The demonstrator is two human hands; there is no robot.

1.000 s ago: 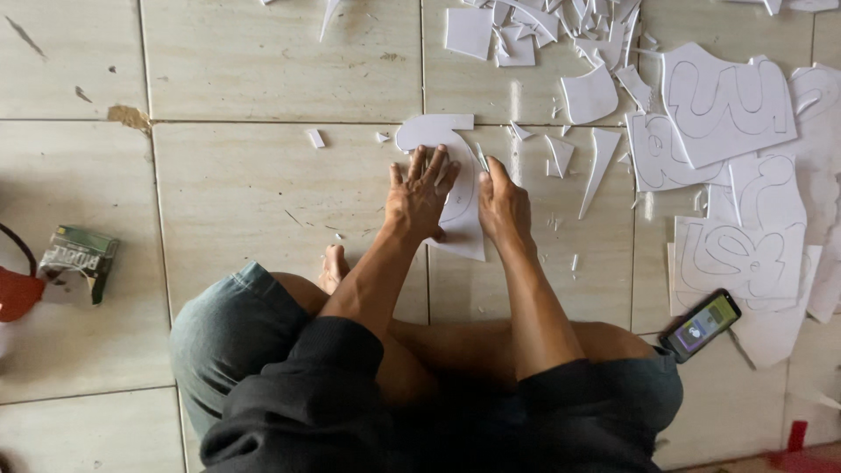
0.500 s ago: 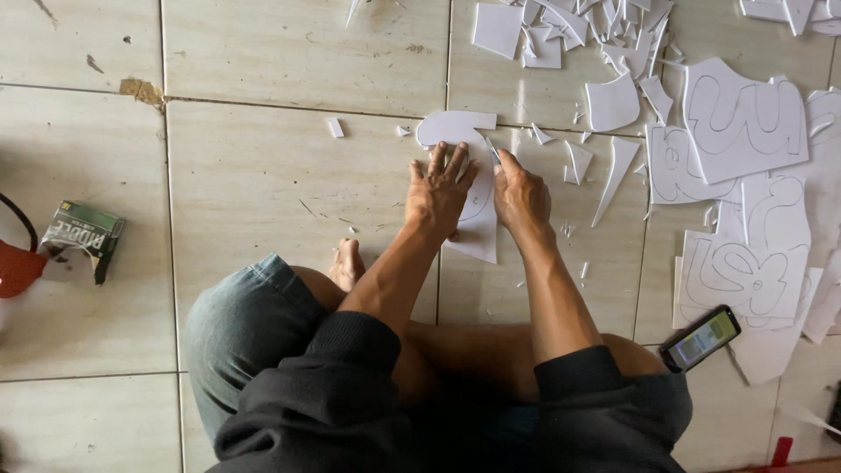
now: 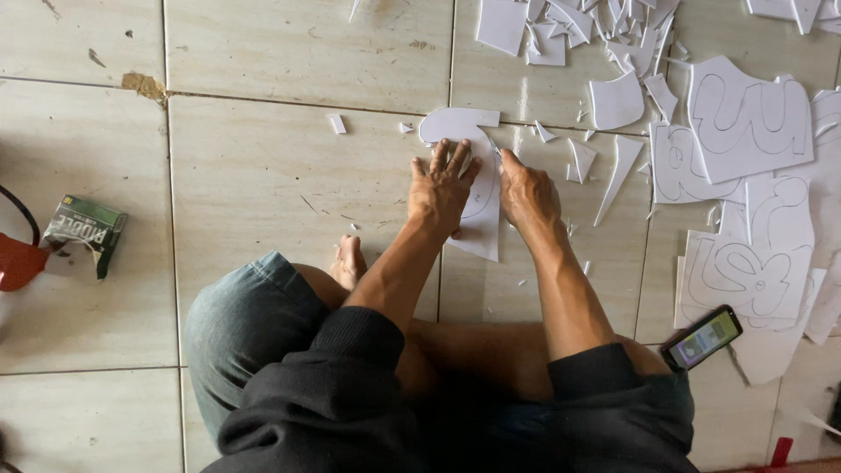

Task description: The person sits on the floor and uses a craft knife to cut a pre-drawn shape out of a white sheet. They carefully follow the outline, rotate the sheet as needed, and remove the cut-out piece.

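While flat, left hand point(image 3: 441, 188) on white sheet point(image 3: 480, 229)

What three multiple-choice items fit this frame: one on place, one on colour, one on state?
1. Where does the phone lie?
A. by the right knee
B. on the green packet
C. under the left hand

2. What colour is the sheet under the hands?
A. red
B. white
C. black

3. How is the left hand placed?
A. raised off the floor
B. clenched in a fist
C. flat, fingers spread on the sheet

Key: 1 A, the phone rests on the tile floor beside the right knee. 2 B, the sheet is white like the scraps nearby. 3 C, the palm presses down, while the right hand works at the sheet's edge.
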